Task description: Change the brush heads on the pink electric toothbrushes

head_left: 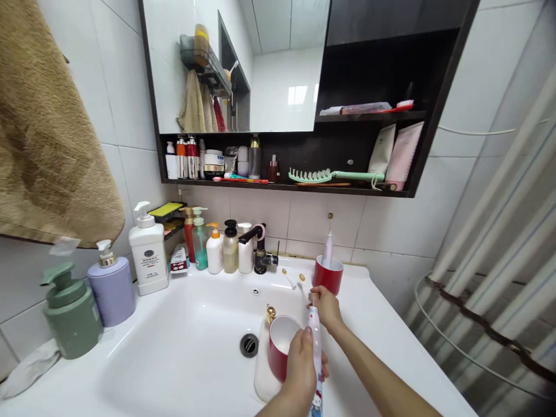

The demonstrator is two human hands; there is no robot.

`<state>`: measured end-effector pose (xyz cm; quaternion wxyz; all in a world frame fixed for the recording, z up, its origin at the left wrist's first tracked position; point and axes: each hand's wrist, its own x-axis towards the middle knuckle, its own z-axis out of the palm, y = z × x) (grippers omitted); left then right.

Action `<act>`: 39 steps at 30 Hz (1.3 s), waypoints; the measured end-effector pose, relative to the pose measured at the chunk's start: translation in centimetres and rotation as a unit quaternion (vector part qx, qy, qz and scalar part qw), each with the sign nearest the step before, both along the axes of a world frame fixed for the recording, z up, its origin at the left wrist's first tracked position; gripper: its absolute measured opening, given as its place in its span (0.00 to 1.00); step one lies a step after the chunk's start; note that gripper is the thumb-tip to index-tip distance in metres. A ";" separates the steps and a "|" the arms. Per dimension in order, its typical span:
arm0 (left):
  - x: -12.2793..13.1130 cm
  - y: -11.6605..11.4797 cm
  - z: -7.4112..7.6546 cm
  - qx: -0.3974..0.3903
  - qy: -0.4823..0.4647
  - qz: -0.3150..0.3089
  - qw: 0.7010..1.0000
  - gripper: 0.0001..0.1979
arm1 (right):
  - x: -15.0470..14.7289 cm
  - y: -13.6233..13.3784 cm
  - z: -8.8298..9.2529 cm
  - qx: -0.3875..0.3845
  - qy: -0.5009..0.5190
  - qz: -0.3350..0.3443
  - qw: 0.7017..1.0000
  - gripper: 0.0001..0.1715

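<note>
Left hand (302, 358): curled round handle (314, 330) | right hand (327, 307): pinching brush head (303, 284) | cup (277, 354): just beside left hand | second head (289, 280): beyond right hand

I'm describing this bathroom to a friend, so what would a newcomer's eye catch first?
Likely the red cup right of the black tap, an upright toothbrush in it, and a second red cup right of the drain. Next, the patterned toothbrush at lower centre, gripped by the left hand, the right hand at its top end.
</note>
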<state>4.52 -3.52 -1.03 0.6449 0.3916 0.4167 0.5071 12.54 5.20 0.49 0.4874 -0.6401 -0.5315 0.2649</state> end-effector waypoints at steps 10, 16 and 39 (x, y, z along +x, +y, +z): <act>0.2 0.7 -0.5 -0.011 -0.015 -0.011 1.000 0.22 | -1.4 5.5 0.2 -0.015 -0.230 -0.019 0.973 0.10; 0.0 0.8 -0.3 -0.007 -0.028 0.008 1.000 0.22 | -2.9 5.4 0.0 -0.027 -0.262 0.046 0.964 0.08; 0.9 -2.6 -0.8 0.063 0.026 -0.194 0.979 0.20 | 4.4 -9.2 2.7 -0.060 0.402 0.130 0.904 0.10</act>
